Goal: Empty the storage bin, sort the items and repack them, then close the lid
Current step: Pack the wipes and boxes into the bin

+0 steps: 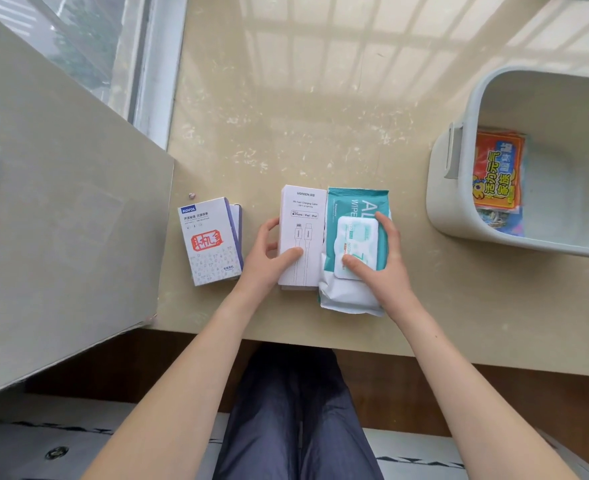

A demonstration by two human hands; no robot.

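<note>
1. Head view looks straight down on a beige marbled tabletop [320, 98], with the person's two bare forearms reaching in from the bottom edge.
2. The left hand [268, 252] lies on the left edge of a white cable box [301, 233]; its thumb rests flat on the printed face and its fingers curl round the side, a loose grasp rather than a pinch.
3. The right hand [381, 261] lies on a teal and white wipes pack [355, 251]. The thumb presses on the pack's white flip lid, and the fingers wrap the pack's right edge.
4. The cable box and the wipes pack lie flat side by side, touching along their long edges, near the front edge of the table.
5. A white and purple earphone box [211, 240] lies flat to the left of the left hand, apart from the cable box, and neither hand touches it.
6. The pale grey storage bin [454, 202] stands open at the right, well apart from the hands, and is partly cut off by the frame edge.
7. Inside the bin, against its left wall, lie colourful packets [497, 171], orange on top with blue beneath; how many there are I cannot tell.
8. A pale panel [61, 202] slopes along the left side, just beside the earphone box.
</note>
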